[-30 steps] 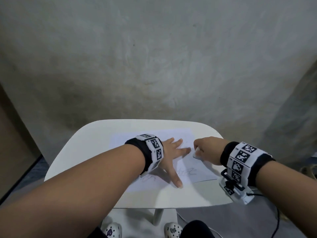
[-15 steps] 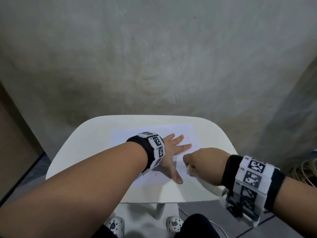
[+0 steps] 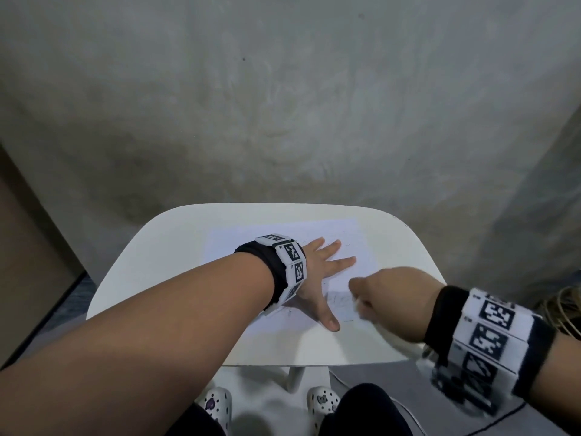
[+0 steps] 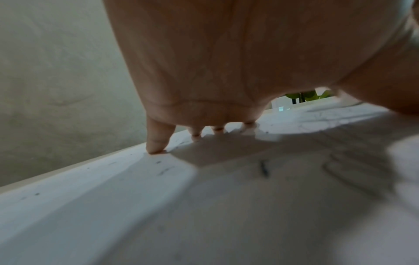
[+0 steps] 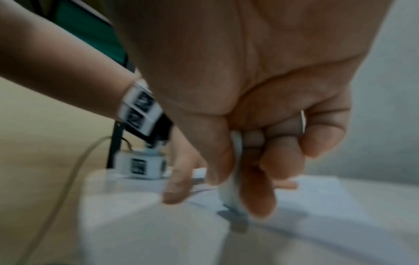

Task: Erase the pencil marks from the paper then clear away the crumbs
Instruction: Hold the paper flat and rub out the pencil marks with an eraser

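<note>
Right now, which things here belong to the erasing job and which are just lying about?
Job:
white sheet of paper with pencil scribbles
small white eraser, pinched by the right hand
left hand, flat on the paper
dark crumbs

Lying about:
white rounded table
thin cable
white patterned clogs

Matt white paper (image 3: 283, 237); smooth table (image 3: 151, 262); rough wall (image 3: 283, 105).

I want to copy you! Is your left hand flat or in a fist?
Flat. The left hand lies with fingers spread, pressing on the paper.
</note>
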A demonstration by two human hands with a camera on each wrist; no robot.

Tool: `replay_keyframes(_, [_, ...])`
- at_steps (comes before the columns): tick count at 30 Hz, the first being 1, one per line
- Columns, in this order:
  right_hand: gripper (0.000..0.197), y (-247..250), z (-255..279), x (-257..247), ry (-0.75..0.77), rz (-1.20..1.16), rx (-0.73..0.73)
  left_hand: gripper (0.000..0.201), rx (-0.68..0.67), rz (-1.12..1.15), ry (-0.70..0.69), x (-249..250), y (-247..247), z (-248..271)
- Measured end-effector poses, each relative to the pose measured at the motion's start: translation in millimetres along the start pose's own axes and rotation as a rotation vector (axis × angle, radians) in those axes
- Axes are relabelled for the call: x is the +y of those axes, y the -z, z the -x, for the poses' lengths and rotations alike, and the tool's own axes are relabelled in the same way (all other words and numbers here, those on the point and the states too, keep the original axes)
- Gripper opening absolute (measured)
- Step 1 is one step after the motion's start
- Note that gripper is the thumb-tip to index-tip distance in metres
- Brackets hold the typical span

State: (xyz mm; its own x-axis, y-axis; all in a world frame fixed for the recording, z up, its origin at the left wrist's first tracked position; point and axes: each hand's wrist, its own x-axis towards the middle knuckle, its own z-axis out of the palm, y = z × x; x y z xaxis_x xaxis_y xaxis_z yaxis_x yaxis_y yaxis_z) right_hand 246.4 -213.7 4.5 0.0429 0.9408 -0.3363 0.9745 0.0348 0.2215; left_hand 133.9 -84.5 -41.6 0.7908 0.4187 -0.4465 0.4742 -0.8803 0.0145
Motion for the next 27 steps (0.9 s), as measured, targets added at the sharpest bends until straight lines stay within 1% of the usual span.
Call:
replay_keyframes(1, [0.006, -1, 1, -3, 0.012, -0.014, -0.019, 0.126, 0.001, 0.002, 0.000, 0, 0, 0])
replay_keyframes(3, [0.006, 6, -2, 8, -0.075, -0.056, -0.042, 0.127, -0.005, 0.006, -0.003, -1, 1, -1])
replay_keyframes(5, [0.009, 9, -3, 13, -0.142, -0.022, -0.015, 0.127, -0.009, 0.008, -0.001, 0, 1, 0])
replay_keyframes(6, [0.010, 8, -2, 7, -0.123, -0.001, 0.011, 0.126, -0.006, 0.005, 0.003, 1, 2, 0])
replay_keyframes(8, [0.008, 2, 0, -10, -0.005, -0.029, -0.020, 0.125, -0.008, -0.004, 0.015, 5, 2, 2])
replay_keyframes(9, [0.013, 3, -1, -12, 0.005, -0.059, -0.060, 0.125, -0.009, -0.005, 0.019, 5, 3, 3])
replay_keyframes(10, [0.014, 6, -5, -6, -0.032, -0.092, -0.088, 0.125, -0.010, -0.002, 0.017, 5, 3, 2])
replay_keyframes(12, [0.003, 12, -13, 10, -0.128, -0.074, -0.089, 0.126, -0.010, 0.004, 0.005, 3, 3, 1])
replay_keyframes(13, [0.004, 12, -15, 10, -0.137, -0.018, -0.061, 0.126, -0.007, 0.004, 0.004, 2, 2, 1])
replay_keyframes(14, [0.008, 12, -12, 4, -0.121, 0.022, -0.043, 0.126, -0.005, 0.005, 0.005, 2, 2, 2])
replay_keyframes(15, [0.009, 8, -12, -3, -0.073, 0.036, -0.036, 0.126, -0.005, 0.008, 0.007, 3, 2, 2])
replay_keyframes(16, [0.009, 7, -8, -11, -0.024, 0.018, -0.055, 0.125, -0.008, 0.011, 0.010, 4, 3, 3])
replay_keyframes(17, [0.008, 6, -9, -11, -0.021, 0.003, -0.083, 0.125, -0.008, 0.012, 0.011, 4, 3, 4])
replay_keyframes(19, [0.007, 13, -16, 5, -0.119, -0.052, -0.113, 0.125, -0.014, 0.006, 0.005, 3, 4, 4])
replay_keyframes(20, [0.011, 16, -17, 11, -0.164, -0.048, -0.120, 0.125, -0.020, 0.007, 0.004, 2, 4, 4])
replay_keyframes(21, [0.013, 16, -18, 11, -0.163, -0.018, -0.105, 0.125, -0.019, 0.008, 0.004, 3, 4, 4])
replay_keyframes(22, [0.013, 18, -15, 4, -0.125, 0.001, -0.101, 0.125, -0.014, 0.006, 0.004, 3, 5, 4])
replay_keyframes(24, [0.008, 16, -9, -14, 0.014, -0.034, -0.132, 0.124, -0.014, -0.005, 0.007, 6, 6, 7])
replay_keyframes(25, [0.008, 15, -10, -14, 0.031, -0.055, -0.156, 0.124, -0.015, -0.010, 0.008, 6, 6, 6])
replay_keyframes(27, [0.010, 23, -16, -3, -0.038, -0.059, -0.169, 0.125, -0.016, -0.012, -0.003, 4, 6, 5])
